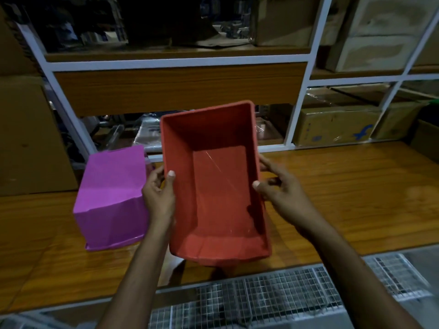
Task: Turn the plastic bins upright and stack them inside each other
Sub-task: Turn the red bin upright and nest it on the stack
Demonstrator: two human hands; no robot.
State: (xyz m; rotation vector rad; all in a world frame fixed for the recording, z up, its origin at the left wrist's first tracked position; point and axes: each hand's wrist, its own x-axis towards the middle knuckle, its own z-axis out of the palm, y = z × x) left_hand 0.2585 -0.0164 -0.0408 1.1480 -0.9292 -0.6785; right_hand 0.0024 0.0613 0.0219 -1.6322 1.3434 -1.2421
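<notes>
1. Head view: holding red rectangular plastic bin [218,186] opening-up, tilted, above wooden tabletop [356,198].
2. Curling left hand [159,193] round left rim, thumb inside; pinching right rim with right hand [280,193].
3. Seeing purple rectangular plastic bin [111,193] upside down on tabletop, just left.

you have 2 plastic bins in view: 1 red bin [221,186], 1 purple bin [111,186]. your hands: 2, left hand [159,195] and right hand [282,193]. wooden table [344,198]: 1. wire mesh panel [261,295]: at least 1. printed cardboard box [332,127]: 1; the other boxes on the shelves [180,65] are too dim for you to count.
</notes>
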